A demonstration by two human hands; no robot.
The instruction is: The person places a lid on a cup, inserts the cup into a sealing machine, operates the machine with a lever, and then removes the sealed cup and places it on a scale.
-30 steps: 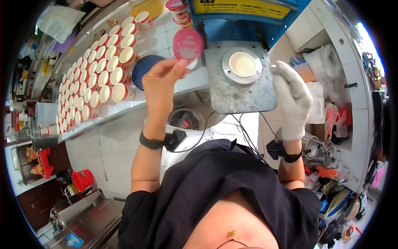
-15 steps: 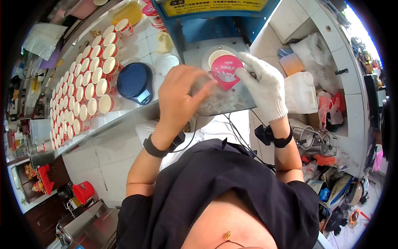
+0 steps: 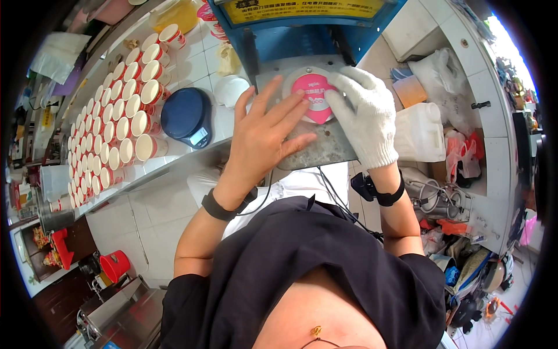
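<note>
A pink foil lid (image 3: 315, 93) with a pointed tab lies over the round seat of a metal plate (image 3: 318, 146) on a blue machine (image 3: 293, 36). The pale round opening beneath the lid is hidden. My left hand (image 3: 261, 131), bare, has its fingers spread, and their tips touch the lid's left side. My right hand (image 3: 367, 113) wears a white knitted glove. Its fingers and thumb are apart at the lid's right edge, resting against it.
Rows of red and white paper cups (image 3: 125, 119) stand on the tiled counter (image 3: 195, 72) to the left. Between them and the machine are a blue digital scale (image 3: 186, 116) and a small white dish (image 3: 231, 90). A white plastic jug (image 3: 415, 132) stands at right.
The lid has shifted up and left, now covering the pale opening. My left hand has moved in with fingers spread to touch it, while my right hand has turned slightly inward.
</note>
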